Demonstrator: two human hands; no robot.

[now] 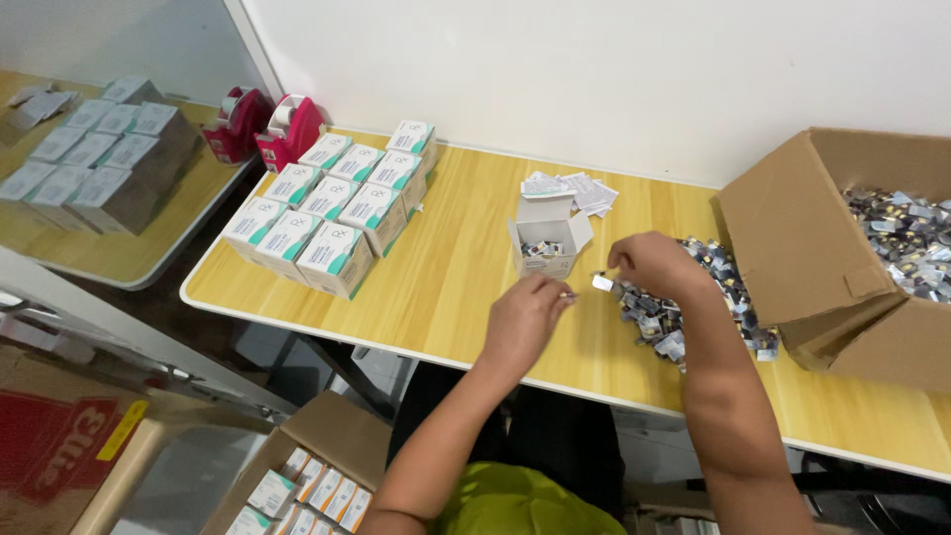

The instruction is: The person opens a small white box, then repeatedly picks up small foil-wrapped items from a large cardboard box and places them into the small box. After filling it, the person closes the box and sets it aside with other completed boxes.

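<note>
Here, at frame centre, the right hand [654, 263] pinches a foil sachet [602, 283] beside the open white carton [543, 248]; the left hand [525, 317], fingers together, holds something small. A loose pinch could drop it.

A pale yellow wood grain is being shown by the desk [466, 248], edged in white, and on it the stacked cartons [332, 203] are being seen in white with teal-green corners, while the small open box [547, 238] is being seen in plain white. The heap of small packets [684, 307] is being shown in silver, grey and black, the same mix being repeated inside the plain brown cardboard box [792, 238]. The two tape dispensers [267, 124] are being seen in deep pink-red, the paper leaflets [580, 188] in white with fine dark print, and a lime-green garment [515, 505] is being worn below.
</note>
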